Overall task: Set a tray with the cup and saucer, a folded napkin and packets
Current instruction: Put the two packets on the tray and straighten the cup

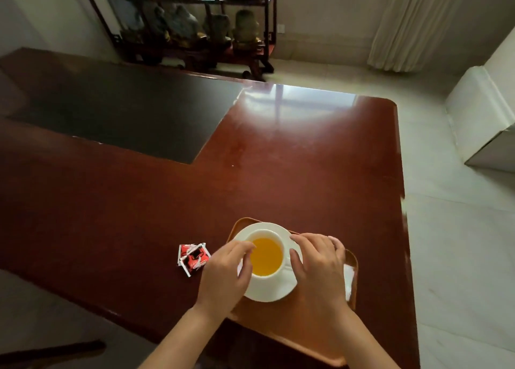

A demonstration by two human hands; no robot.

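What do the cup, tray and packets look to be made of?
Cup: white glazed ceramic, probably; smooth, faintly glossy wall. Tray: likely wood or a wood-look material, orange-brown with a raised rounded rim and matte finish. Packets: thin printed foil or plastic, judging by crimped white edges and shiny red faces.

The table (278, 173) is looking like shiny, smooth wood. The tray (292, 327) is looking like smooth wood too. The cup (280, 271) and saucer (276, 290) are looking glossy, and the packets (192, 258) shiny.

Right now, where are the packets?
In the head view, the packets lie on the table, left of the tray, beside the left hand.
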